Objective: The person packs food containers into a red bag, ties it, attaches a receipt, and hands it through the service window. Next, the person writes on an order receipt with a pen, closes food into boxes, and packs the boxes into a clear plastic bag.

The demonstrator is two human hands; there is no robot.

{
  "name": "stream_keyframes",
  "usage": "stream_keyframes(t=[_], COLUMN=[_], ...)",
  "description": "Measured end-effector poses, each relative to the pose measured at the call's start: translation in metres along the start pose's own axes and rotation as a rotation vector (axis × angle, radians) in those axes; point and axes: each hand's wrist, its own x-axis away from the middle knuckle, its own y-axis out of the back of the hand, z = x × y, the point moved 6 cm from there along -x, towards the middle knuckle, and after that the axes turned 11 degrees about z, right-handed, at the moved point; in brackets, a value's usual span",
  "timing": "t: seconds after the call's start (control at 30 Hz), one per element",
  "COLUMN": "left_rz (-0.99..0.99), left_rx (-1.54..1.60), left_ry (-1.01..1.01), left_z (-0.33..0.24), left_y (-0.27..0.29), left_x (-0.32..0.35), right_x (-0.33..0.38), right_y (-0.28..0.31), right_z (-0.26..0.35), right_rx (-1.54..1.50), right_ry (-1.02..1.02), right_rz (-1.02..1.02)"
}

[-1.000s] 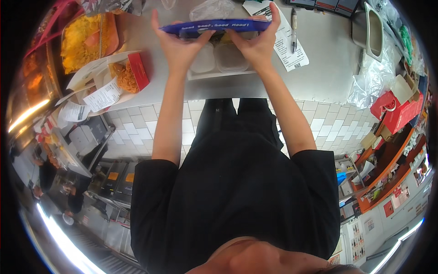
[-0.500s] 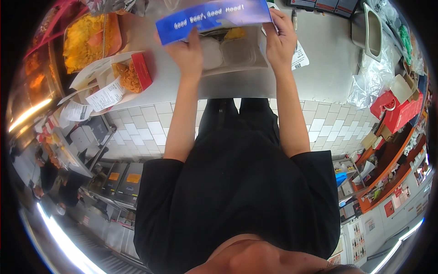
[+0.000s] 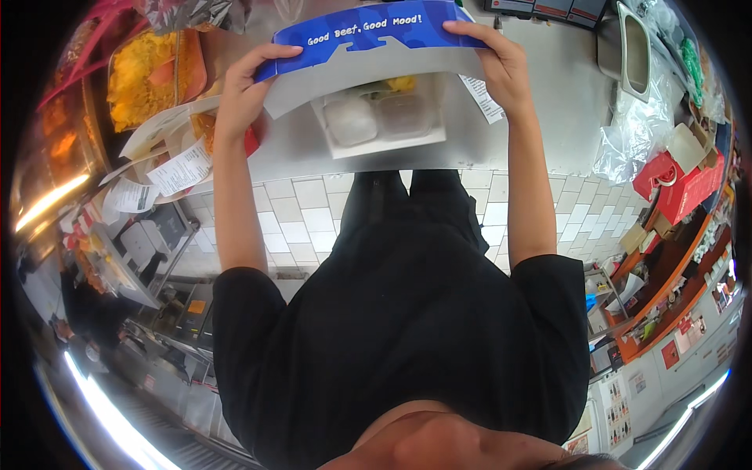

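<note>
— Holding a blue and grey card sleeve [image 3: 368, 43] up over the counter [image 3: 548, 117], is that right?

— Yes. The left hand [image 3: 247, 90] pinches one end and the right hand [image 3: 501, 63] pinches the other. Both hands are closed on it, thumbs under, fingers on top.

— Which way does the sleeve run?

— Its long side goes straight across from hand to hand, bent like a little bridge. It sits between the two hands, so neither one is nearer.

— What is under it?

— A white food tray [image 3: 380, 121] with clear lids, just below the sleeve and a bit closer to the person than the hands. It lies between both wrists.

— And the arms?

— Both are stretched out forward, nearly straight, side by side. Beside the left hand is a bin of yellow food [image 3: 145, 74] and some paper slips [image 3: 180, 168]. Off past the right hand is a red bag [image 3: 677, 184].
</note>
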Motion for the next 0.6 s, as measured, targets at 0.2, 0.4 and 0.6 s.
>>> stream_keyframes(t=[0.2,0.4,0.6], left_rz=[-0.093,-0.181,-0.047], left_rx=[0.242,-1.305,-1.308], left_ry=[0.108,-0.412,-0.260], left_z=[0.033,-0.035,-0.009], left_y=[-0.012,-0.070,-0.093], left_x=[-0.015,0.019,0.026], right_x=[-0.004,0.001,-0.007], right_y=[-0.023,-0.028,-0.025], right_z=[-0.041,-0.054,-0.039], right_rx=[-0.453,-0.341,0.520], right_ry=[-0.251,-0.384,-0.198], right_rz=[0.056,0.068,-0.087])
